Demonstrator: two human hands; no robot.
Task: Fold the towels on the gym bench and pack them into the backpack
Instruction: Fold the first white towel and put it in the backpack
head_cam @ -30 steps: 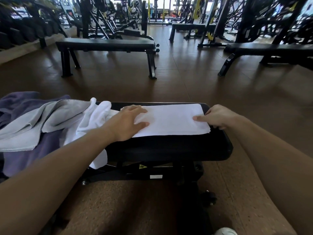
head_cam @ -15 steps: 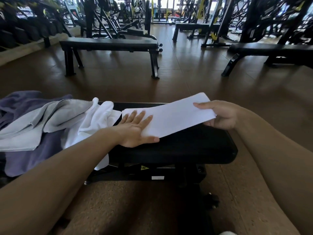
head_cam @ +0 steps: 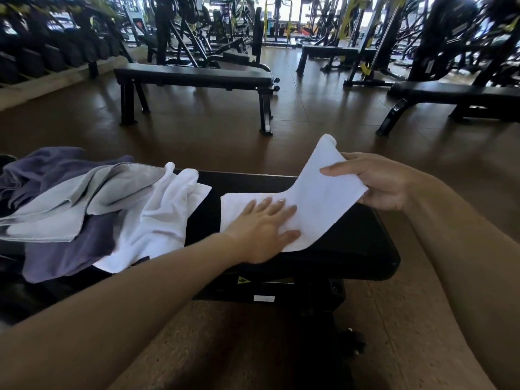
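In the head view, a black padded gym bench (head_cam: 351, 243) runs across the lower middle, its right end in plain sight and its left part buried under cloth. A folded white towel (head_cam: 318, 198) lies across the bench near that right end. Its left half rests flat on the pad, reaching from the far edge almost to the near edge, while its right half rises off the pad and tilts up toward the far right.

The left hand (head_cam: 264, 229) lies palm down on the flat part of the towel, fingers spread and straight, closed on nothing, simply pressing the cloth against the pad close to the near edge. The right hand (head_cam: 380, 181) hangs above the bench's right end and pinches the raised end of the towel, fingers over the top face and the thumb hidden underneath; the free far corner of the cloth stands up past the fingertips.

Toward the left end a loose heap covers the pad. A crumpled white towel (head_cam: 157, 218) sits nearest the folded one, with a bare strip of black pad between them, and spills over the near edge. A grey towel (head_cam: 84, 198) lies partly on top of it, and a purple towel (head_cam: 64, 249) lies beneath both, reaching the far edge and drooping over the near one.

The backpack cannot be made out. Other benches (head_cam: 194, 77) stand on the brown floor (head_cam: 309, 119) beyond.
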